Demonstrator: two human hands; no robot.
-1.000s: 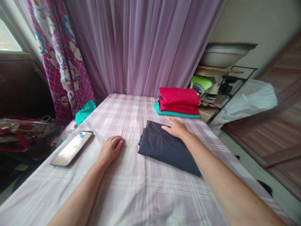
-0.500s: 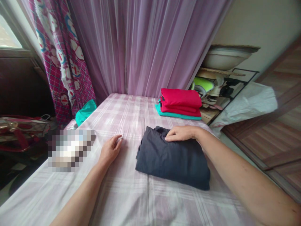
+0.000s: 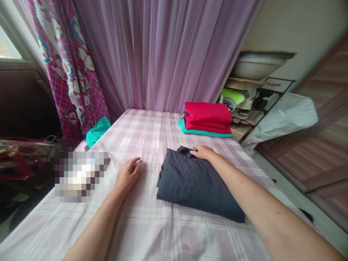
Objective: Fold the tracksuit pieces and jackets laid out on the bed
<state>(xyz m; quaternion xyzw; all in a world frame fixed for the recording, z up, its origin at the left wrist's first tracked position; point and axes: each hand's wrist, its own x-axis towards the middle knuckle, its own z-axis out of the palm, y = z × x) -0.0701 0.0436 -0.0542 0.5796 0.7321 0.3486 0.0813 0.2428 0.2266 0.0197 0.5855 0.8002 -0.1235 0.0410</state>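
A folded dark grey garment (image 3: pixel 190 185) lies on the checked tablecloth (image 3: pixel 146 134), with a loose fold sticking up at its far edge. My right hand (image 3: pixel 203 152) rests on that far edge, its thumb and fingers apart and touching the cloth. The forearm crosses the garment's right side and covers part of it. Left of the garment, my left hand (image 3: pixel 127 173) lies on the tablecloth, thumb and fingers apart, holding nothing. Behind the garment sits a stack of folded clothes, red (image 3: pixel 208 117) on top and teal (image 3: pixel 202 133) underneath.
A blurred-out object (image 3: pixel 81 175) lies on the left of the table. Teal cloth (image 3: pixel 98 131) hangs at the left edge. Purple curtains (image 3: pixel 168 54) close off the back. To the right stand a rack with a basin (image 3: pixel 259 65) and a white plastic bag (image 3: pixel 288 116).
My right hand has slid farther back over the dark garment to its far edge. My left hand stays in place. The view has shifted slightly.
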